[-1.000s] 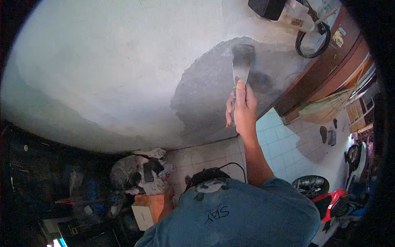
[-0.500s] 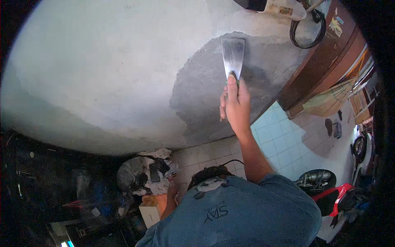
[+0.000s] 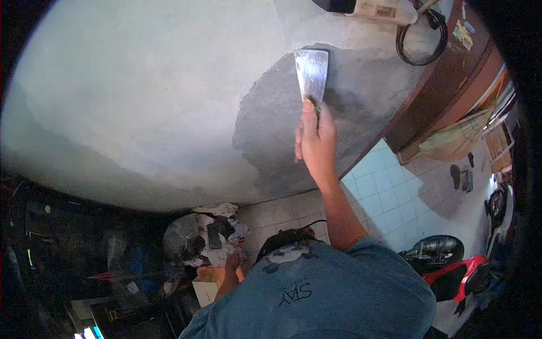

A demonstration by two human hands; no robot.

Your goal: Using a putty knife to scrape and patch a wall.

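My right hand is closed around the handle of a putty knife. Its wide metal blade points up and lies over the upper part of a dark grey patch on the pale wall. Whether the blade's edge touches the wall is hard to tell. Low on the left, my left hand is beside an orange and white box and a heap of crumpled cloth or bags. Its fingers are too dim and small to make out.
A coiled black cable hangs by a white device at the top right. Beyond the brown post are a hammock and footwear on the tiled floor. A red and black motorbike stands at lower right.
My right hand and the putty knife have shifted slightly left and a little up, and the blade now catches a bright glare. My left hand stays by the box.
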